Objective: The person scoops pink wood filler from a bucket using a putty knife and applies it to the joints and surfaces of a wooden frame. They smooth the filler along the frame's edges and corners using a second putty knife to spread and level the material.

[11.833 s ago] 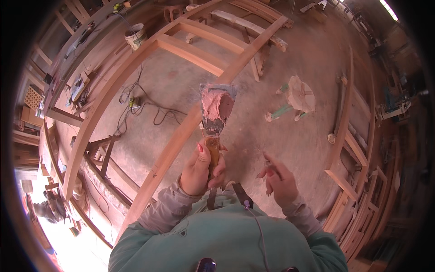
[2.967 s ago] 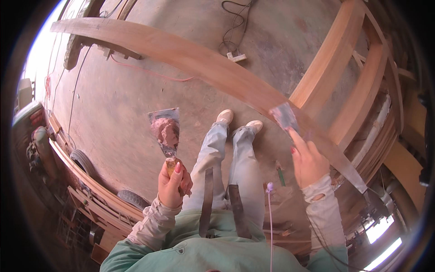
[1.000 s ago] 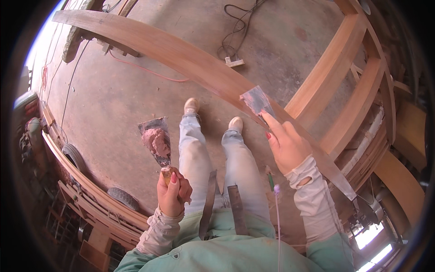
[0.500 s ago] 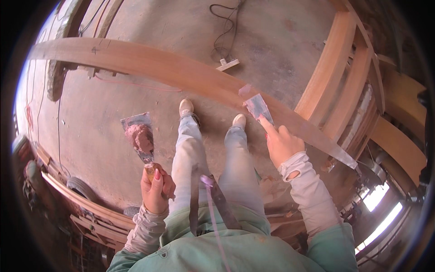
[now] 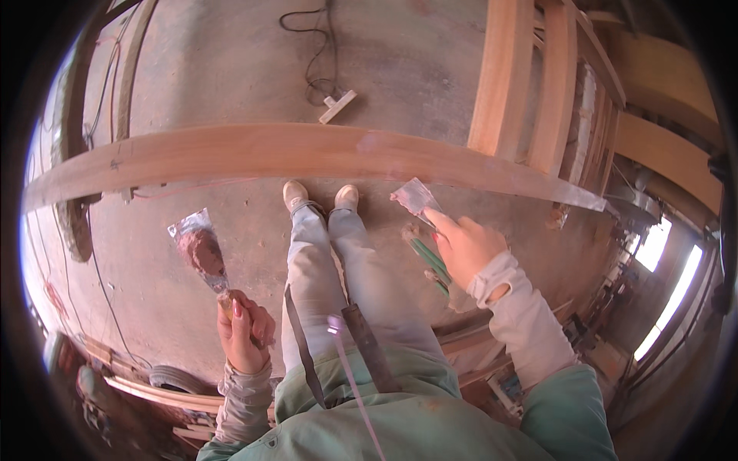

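Note:
My left hand (image 5: pixel 244 332) is closed round the handle of a putty knife (image 5: pixel 187 223), its blade pointing away from me. A lump of pinkish-brown putty (image 5: pixel 201 252) sits on that blade. In my right hand (image 5: pixel 470 250) is a second putty knife (image 5: pixel 416 197), with the index finger stretched along its blade and some putty at its edge. This blade is just on the near side of a long wooden board (image 5: pixel 292 150); whether they touch I cannot tell. A faint pink patch (image 5: pixel 367 142) shows on the board. Its right end tapers.
Wooden beams (image 5: pixel 503 84) stretch away beyond the board at right. A rough timber (image 5: pixel 75 230) lies under its left end. A power strip (image 5: pixel 337 106) with a dark cable is on the floor. Nearer are a green object (image 5: pixel 430 261) and a tyre (image 5: pixel 178 379) at lower left.
The view has turned, so the board lies more level across it. My right putty knife has moved off the board's face to its near side. Both hands keep their knives.

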Action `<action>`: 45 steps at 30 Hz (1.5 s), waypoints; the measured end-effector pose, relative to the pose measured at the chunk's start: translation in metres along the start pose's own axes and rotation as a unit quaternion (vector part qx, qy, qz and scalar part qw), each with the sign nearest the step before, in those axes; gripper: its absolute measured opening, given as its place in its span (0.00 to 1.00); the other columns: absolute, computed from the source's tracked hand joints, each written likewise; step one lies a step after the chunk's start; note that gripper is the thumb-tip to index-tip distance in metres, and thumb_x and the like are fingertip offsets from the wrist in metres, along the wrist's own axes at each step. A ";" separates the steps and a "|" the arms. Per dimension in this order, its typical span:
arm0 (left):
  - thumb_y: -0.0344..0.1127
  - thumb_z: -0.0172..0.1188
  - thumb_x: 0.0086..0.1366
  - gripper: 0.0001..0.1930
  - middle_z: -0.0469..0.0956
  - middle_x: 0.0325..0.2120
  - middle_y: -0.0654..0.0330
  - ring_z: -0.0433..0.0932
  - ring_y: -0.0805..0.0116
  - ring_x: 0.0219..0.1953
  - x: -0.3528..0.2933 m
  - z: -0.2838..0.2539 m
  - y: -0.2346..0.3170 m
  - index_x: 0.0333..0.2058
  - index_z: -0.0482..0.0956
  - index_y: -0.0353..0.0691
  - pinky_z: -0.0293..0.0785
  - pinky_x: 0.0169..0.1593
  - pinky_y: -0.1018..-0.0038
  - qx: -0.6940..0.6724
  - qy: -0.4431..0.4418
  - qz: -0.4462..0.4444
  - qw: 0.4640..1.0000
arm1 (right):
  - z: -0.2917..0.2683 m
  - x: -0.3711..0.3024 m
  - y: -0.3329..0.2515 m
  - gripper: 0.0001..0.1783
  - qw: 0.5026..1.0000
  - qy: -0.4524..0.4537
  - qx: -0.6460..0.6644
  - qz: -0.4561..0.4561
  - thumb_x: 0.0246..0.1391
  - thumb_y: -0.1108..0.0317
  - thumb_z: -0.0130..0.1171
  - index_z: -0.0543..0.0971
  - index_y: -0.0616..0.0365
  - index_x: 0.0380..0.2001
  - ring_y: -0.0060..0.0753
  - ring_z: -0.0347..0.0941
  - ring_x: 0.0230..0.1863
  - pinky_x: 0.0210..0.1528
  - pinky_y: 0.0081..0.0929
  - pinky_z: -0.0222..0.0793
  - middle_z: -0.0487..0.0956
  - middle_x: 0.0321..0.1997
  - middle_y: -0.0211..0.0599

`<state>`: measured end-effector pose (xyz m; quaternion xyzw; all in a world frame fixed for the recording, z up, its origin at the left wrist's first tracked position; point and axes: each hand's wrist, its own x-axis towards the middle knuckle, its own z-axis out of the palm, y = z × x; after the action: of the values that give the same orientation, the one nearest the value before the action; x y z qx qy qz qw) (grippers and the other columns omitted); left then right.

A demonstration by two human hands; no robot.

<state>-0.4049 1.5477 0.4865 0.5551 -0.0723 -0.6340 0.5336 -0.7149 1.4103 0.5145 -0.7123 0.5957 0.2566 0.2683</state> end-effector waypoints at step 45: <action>0.44 0.50 0.69 0.14 0.58 0.11 0.68 0.56 0.78 0.10 0.047 0.079 -0.062 0.37 0.62 0.39 0.52 0.15 0.80 0.102 -0.077 -0.039 0.991 | 0.006 0.032 0.122 0.21 0.981 0.062 0.145 0.115 0.56 0.68 0.50 0.72 0.43 0.55 0.55 0.75 0.34 0.36 0.47 0.69 0.79 0.32 0.48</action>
<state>-0.4947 1.4982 0.4444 0.5586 -0.1559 -0.6847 0.4414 -0.8300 1.3740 0.4787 -0.6067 0.7201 0.1520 0.3004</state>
